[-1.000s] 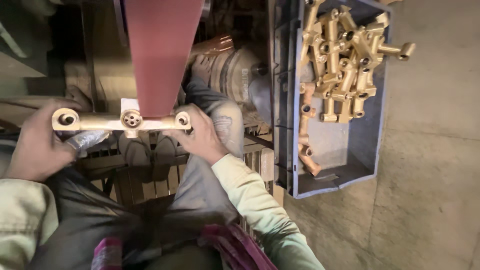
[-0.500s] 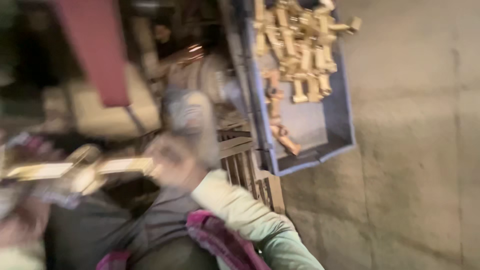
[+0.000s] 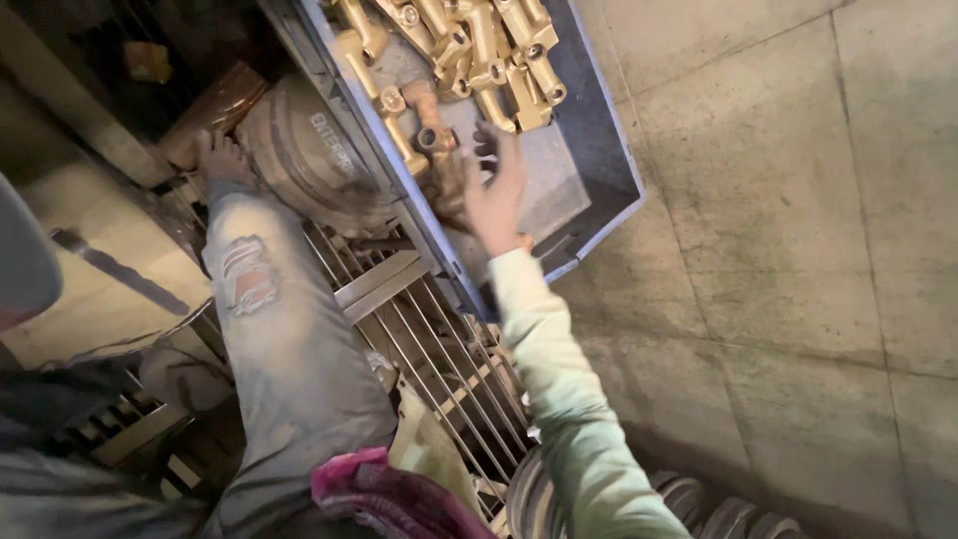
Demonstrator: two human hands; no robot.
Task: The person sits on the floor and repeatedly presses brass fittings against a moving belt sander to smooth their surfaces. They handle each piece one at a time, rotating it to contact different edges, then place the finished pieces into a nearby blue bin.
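- Starting at the far left edge, a curved grey shape (image 3: 22, 262) fills the border, too close and blurred to identify; the left hand is not in view.
- Beside it, a leg in worn, ripped grey jeans (image 3: 284, 339) runs from the bottom of the view up to a bare foot (image 3: 218, 152), which rests against a round ribbed motor housing (image 3: 299, 155).
- Under and right of the leg lies a metal wire grate (image 3: 439, 349), its bars running diagonally.
- At the bottom, a crumpled pink cloth (image 3: 384, 499) sits beside the jeans.
- Right of the grate, a pale green sleeve (image 3: 559, 389) rises to the right hand (image 3: 496, 190), which is stretched over the near end of a grey plastic crate (image 3: 609, 150); its fingers (image 3: 487, 140) are spread apart and clamp nothing that can be seen.
- The hand hovers just at a few loose brass fittings (image 3: 424, 135) on the crate floor; whether it touches them cannot be told.
- Further up in the crate, a heap of brass fittings (image 3: 479, 50) is piled against the far end.
- To the right, the bare concrete floor (image 3: 798, 250) is stained and marked by joint lines.
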